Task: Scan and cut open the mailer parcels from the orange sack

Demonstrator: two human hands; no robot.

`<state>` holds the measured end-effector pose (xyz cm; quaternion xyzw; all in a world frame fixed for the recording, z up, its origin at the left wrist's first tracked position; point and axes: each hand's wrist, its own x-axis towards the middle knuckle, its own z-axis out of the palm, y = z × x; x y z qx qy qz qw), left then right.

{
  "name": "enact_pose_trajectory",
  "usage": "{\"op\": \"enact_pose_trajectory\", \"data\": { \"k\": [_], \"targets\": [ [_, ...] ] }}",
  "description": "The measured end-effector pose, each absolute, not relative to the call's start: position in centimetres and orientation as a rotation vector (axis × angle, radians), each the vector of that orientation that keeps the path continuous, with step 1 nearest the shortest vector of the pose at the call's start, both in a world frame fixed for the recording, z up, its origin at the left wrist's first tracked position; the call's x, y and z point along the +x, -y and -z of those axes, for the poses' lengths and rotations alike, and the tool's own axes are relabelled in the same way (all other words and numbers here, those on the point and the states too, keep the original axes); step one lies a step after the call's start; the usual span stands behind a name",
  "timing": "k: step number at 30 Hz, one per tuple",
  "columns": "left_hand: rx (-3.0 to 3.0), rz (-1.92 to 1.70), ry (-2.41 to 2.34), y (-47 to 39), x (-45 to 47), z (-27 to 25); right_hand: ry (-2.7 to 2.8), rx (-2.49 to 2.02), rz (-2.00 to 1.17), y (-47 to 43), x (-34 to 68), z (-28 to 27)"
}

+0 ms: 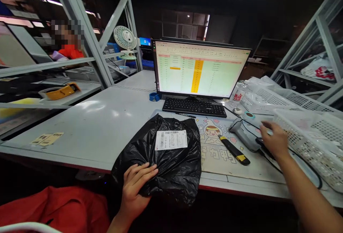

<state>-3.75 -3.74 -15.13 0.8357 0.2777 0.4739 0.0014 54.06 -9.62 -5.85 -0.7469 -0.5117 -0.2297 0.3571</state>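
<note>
A black plastic bag (171, 172) with a white printed label (171, 140) lies at the front of the table, its lower part hanging past the edge. My left hand (139, 183) grips its near left side, fingers long across the top and the thumb hidden below. My right hand (274, 140) is to the right, fingers apart and slightly bent, with nothing seen in it. Just left of it lies a grey barcode scanner (245, 135) with a dark cable. A black-and-yellow utility knife (234, 151) rests on the cartoon-printed mat (214, 163).
A monitor (203, 70) showing a spreadsheet stands behind a black keyboard (194, 107) and a pen (185, 115). White perforated baskets (308, 151) line the right side. Beyond the metal frame (88, 33) at left are a small fan (125, 37) and another person (71, 52).
</note>
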Motion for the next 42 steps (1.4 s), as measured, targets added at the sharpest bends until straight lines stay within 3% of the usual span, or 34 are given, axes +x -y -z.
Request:
{"op": "enact_pose_trajectory", "data": {
  "k": [3,7,12,21,27,33,42],
  "targets": [
    [2.633,-1.483,-0.855,3.5,-3.9,15.2,1.632,-1.926,0.334,0.3,47.6,3.6],
    [2.645,-1.464,-0.843,3.6,-4.0,15.1,1.801,-2.014,0.160,-12.0,41.4,5.3],
    [2.628,-1.462,-0.871,3.8,-4.0,15.1,1.745,-2.152,0.113,-18.4,38.9,7.3],
    [2.630,-1.498,-0.864,3.9,-3.7,14.8,1.825,-2.110,0.176,-13.4,43.1,3.6],
    [2.665,-1.500,-0.861,3.7,-3.7,14.7,1.824,-2.252,0.147,-8.2,45.4,6.3],
    [2.698,-1.459,-0.831,3.5,-3.8,14.2,1.736,-2.326,0.180,-9.5,43.2,8.3],
    [2.662,-1.461,-0.871,3.7,-3.7,14.6,1.652,-2.371,0.068,-12.3,43.0,7.0]
  ]
}}
